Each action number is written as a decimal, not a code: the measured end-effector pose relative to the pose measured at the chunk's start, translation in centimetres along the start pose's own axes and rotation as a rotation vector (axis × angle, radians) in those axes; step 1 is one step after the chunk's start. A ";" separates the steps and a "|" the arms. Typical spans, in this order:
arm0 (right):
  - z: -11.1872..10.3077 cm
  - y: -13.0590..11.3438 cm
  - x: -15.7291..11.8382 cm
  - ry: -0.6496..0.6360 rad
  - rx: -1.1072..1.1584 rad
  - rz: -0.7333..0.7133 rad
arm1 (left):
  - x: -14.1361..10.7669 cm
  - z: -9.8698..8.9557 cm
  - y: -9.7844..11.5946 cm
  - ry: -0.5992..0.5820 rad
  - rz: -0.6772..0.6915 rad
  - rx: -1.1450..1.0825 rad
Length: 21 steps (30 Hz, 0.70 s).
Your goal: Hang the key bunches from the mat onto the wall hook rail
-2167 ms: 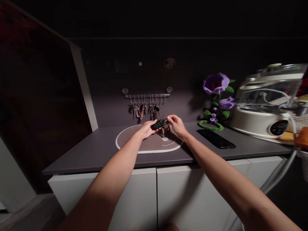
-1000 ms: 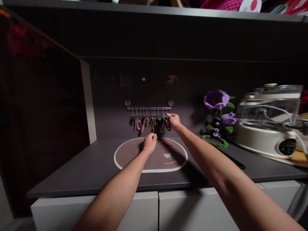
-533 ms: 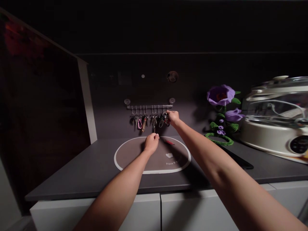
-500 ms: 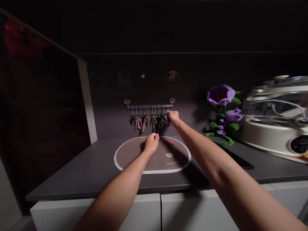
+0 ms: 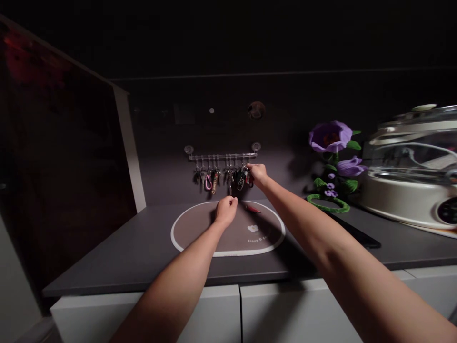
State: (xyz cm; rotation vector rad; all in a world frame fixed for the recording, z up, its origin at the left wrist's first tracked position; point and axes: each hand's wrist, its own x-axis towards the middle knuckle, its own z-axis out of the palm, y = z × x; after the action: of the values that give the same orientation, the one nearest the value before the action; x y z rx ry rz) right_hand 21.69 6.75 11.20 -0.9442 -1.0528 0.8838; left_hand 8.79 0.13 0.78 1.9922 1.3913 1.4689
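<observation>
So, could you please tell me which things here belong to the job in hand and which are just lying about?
Seemingly in the job:
Hook rail
Key bunch with black fob, at the right grip's fingertips
Hanging keys above the closed left grip

Seemingly just lying about:
Red piece on the oval mat
Purple flower
Flat black device
White appliance

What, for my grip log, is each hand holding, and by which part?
The right hand holds the key-fob bunch by its top ring; whether the closed left hand holds anything cannot be told.
</observation>
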 end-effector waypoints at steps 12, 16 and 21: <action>-0.6 1.7 0.5 -0.039 0.000 -0.059 | 0.0 -0.1 0.0 0.005 0.007 0.028; -0.9 2.2 1.0 -0.022 -0.064 -0.096 | 0.1 0.0 -0.1 0.001 -0.003 0.017; -1.5 2.2 0.8 -0.069 -0.107 -0.119 | 0.2 0.3 -0.6 -0.006 0.007 0.005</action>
State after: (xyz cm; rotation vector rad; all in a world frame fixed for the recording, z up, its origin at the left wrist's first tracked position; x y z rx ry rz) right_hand 23.07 7.92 9.07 -0.9354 -1.2127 0.7716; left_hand 8.77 0.70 0.33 2.0049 1.3886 1.4630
